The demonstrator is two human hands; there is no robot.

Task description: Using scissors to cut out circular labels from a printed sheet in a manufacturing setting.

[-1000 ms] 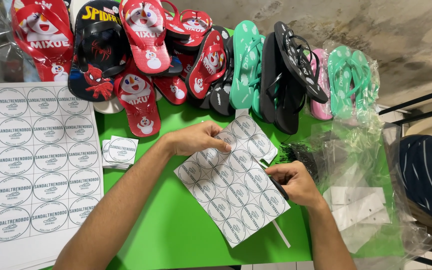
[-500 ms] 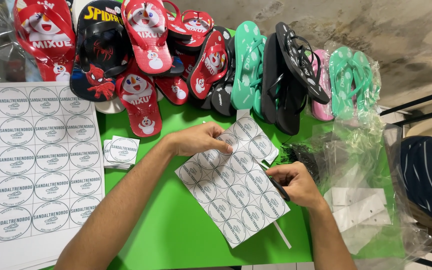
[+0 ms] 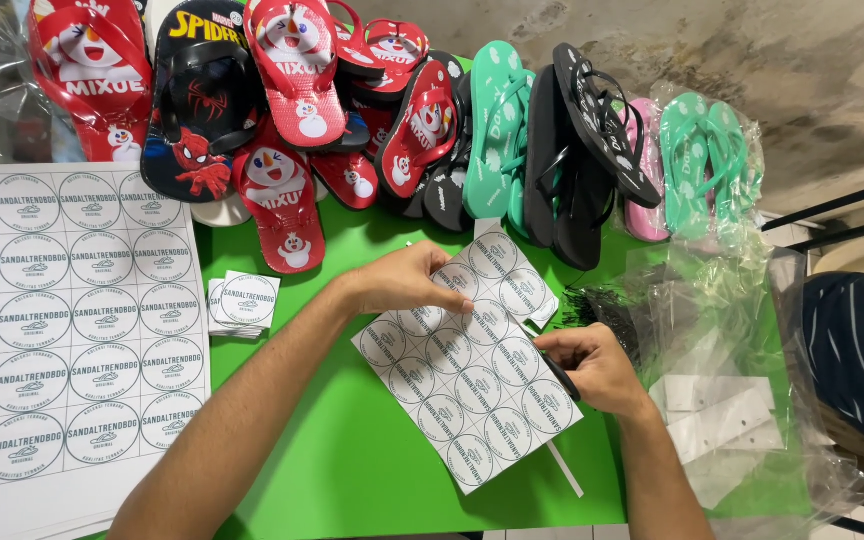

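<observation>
Mid-cut on the label sheet [image 3: 467,372], lying tilted on the green tabletop [image 3: 352,470] just below the flip-flops [image 3: 392,120]. My left hand [image 3: 407,280] presses flat on its top edge, fingers spread; my right hand [image 3: 592,368] is clamped on black scissors [image 3: 560,378] at the right edge. Next, I reckon: keep the blade between rows w/o nicking the round printed labels; sheet's white, gridded, a thin offcut strip [image 3: 564,468] beside it.

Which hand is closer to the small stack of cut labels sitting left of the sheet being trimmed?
Left. The left hand presses on the sheet's upper part, just right of the small stack of cut labels. The right hand is farther off, at the sheet's right edge.
</observation>
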